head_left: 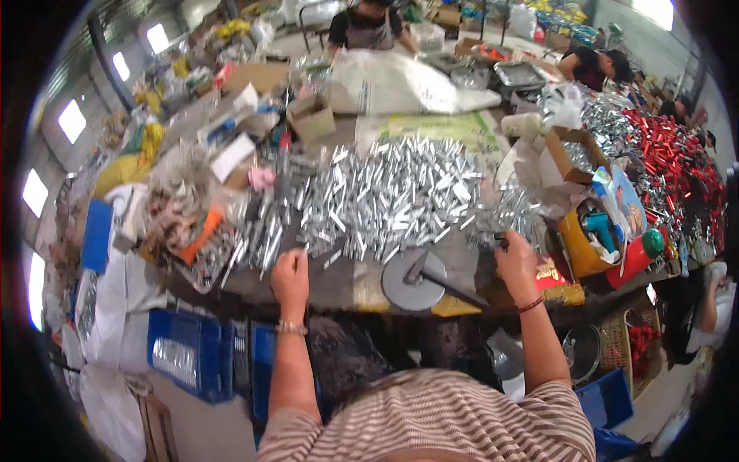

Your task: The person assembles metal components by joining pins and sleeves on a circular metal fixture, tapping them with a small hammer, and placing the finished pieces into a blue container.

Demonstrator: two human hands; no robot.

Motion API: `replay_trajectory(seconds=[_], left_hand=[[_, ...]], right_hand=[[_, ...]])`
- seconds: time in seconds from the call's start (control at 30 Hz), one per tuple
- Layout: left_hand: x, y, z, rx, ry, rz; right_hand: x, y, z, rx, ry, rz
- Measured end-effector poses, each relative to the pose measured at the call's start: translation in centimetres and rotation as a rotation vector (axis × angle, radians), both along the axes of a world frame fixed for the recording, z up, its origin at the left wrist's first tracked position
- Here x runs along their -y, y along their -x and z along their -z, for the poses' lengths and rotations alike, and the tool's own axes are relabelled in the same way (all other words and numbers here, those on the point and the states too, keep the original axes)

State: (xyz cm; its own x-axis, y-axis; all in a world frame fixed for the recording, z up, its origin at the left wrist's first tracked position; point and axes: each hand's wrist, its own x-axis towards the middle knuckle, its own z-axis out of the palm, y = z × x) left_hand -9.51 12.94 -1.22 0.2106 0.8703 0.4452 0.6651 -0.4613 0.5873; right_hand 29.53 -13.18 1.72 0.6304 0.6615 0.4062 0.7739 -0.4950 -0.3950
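Note:
My left hand (pixel 290 279) is closed in a pinch at the near edge of a heap of silver metal pieces (pixel 392 192). Something small and pale shows at its fingertips, too small to name. Farther right, my right hand (pixel 516 263) is also closed, with a small dark thing at its fingers that I cannot make out. Between the hands lies a round grey disc (pixel 400 291). A hammer (pixel 456 291) rests across it, head on the disc and handle pointing right toward me.
An orange-yellow box (pixel 583 245) and a red bottle with a green cap (pixel 637 256) stand on the right. Beyond them lies a pile of red pieces (pixel 666 158). A white sack (pixel 404 83) lies at the back, before another person (pixel 369 31). Blue bins (pixel 188 354) sit below the table's left edge.

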Motion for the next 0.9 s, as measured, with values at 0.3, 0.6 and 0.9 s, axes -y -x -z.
replay_trajectory(seconds=[0.3, 0.6, 0.9], left_hand=[[1.2, -2.6, -2.9, 0.301, 0.089, 0.208], [2.5, -4.8, -3.3, -0.215, 0.067, 0.231], [9.7, -7.2, -5.7, 0.814, 0.989, 0.523]], right_hand=[[-0.6, 9.2, -5.2, -0.422, -0.011, -0.435], [-2.3, 12.6, -3.4, -0.09, 0.083, -0.632], [-1.5, 11.7, -3.1, -0.097, 0.09, -0.608]])
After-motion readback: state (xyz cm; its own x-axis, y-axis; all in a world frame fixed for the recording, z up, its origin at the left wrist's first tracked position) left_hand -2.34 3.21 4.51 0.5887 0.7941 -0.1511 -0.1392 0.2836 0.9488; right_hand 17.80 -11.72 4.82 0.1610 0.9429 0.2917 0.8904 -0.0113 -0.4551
